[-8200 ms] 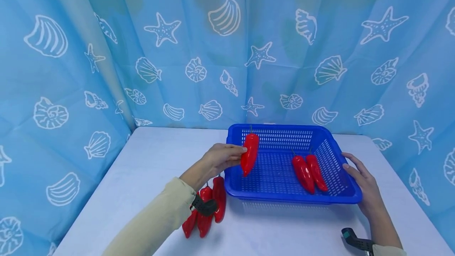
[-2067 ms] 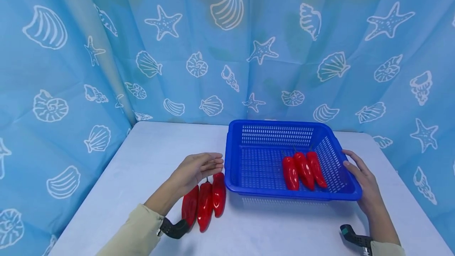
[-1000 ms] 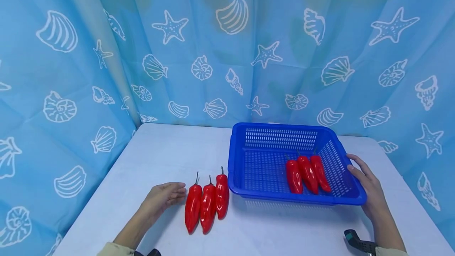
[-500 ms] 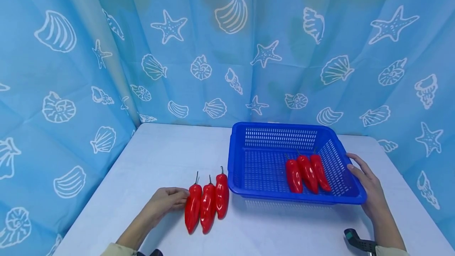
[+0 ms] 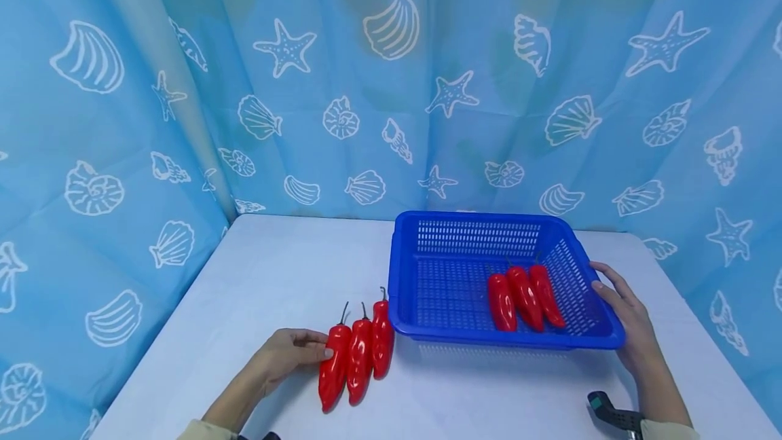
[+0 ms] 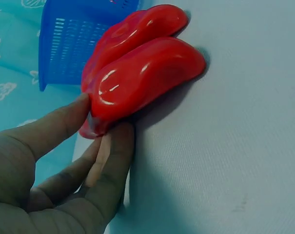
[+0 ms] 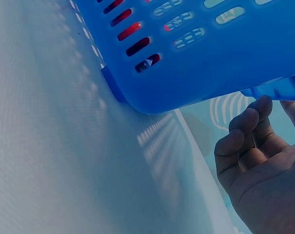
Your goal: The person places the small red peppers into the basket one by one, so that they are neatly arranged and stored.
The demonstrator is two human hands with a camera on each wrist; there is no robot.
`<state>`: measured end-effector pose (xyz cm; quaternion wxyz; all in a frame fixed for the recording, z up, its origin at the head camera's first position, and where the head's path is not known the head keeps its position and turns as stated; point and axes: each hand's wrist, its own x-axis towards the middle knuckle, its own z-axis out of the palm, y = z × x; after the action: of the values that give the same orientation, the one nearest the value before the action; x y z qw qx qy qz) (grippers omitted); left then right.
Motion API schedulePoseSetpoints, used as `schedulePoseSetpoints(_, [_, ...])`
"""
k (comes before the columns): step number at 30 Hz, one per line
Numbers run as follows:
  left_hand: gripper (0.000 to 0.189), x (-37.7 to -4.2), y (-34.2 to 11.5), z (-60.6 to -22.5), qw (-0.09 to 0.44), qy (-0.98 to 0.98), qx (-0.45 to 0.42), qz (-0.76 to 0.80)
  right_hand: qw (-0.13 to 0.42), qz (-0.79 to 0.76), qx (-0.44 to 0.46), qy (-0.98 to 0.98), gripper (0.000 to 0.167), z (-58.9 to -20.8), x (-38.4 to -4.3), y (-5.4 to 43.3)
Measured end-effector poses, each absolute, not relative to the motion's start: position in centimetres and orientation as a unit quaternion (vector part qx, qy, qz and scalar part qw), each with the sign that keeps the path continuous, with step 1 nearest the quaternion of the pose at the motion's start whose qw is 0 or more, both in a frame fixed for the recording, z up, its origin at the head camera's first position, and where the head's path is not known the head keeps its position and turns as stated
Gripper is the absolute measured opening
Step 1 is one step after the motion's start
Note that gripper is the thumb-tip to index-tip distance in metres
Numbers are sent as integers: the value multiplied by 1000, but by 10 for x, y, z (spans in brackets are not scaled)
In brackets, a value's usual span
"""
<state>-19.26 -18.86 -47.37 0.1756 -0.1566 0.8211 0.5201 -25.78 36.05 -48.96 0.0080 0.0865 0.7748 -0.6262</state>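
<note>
My left hand [image 5: 287,360] pinches the upper part of the leftmost red pepper [image 5: 333,369] on the table, thumb on top. In the left wrist view, the thumb and fingers [image 6: 120,141] meet that pepper [image 6: 147,75] at its stem end. Two more red peppers [image 5: 360,362] lie close on its right, stems pointing away. At the right, my right hand [image 5: 632,323] grips the side rim of the blue plastic basket [image 5: 489,339]. Seen from the right wrist, its fingers [image 7: 230,143] curl below the rim. Three red peppers [image 5: 525,299] lie side by side in the basket's right half.
A white table [image 5: 293,260] carries everything. Behind it and to the left hangs a blue curtain [image 5: 342,39] with white shell and starfish prints. The basket's left wall stands right beside the nearest loose pepper.
Earlier the left hand held a pepper over the basket; that pepper now lies inside with two others. The hand has moved left and taken hold of the leftmost loose pepper, shifting it slightly.
</note>
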Motion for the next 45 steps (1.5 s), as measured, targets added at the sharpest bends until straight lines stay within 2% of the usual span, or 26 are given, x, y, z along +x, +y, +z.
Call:
schedulePoseSetpoints(4, [46, -193, -188, -474, 186, 809, -155, 536, 5, -626, 89, 775, 63, -491, -258, 361])
schedulePoseSetpoints(10, [37, -191, -190, -476, 238, 782, -140, 559, 4, -627, 92, 774, 62, -491, -257, 361])
schedulePoseSetpoints(13, [35, -190, -191, -480, 247, 770, -136, 572, 5, -625, 91, 775, 62, -490, -257, 360])
schedulePoseSetpoints(23, [40, -188, -200, -481, 233, 751, -127, 605, 9, -636, 86, 767, 62, -490, -256, 358])
schedulePoseSetpoints(38, [58, -200, -201, -454, 193, 739, -123, 633, 7, -627, 91, 774, 63, -491, -258, 359])
schedulePoseSetpoints(45, [59, -209, -189, -441, 176, 743, -118, 635, 5, -630, 92, 771, 63, -491, -258, 359])
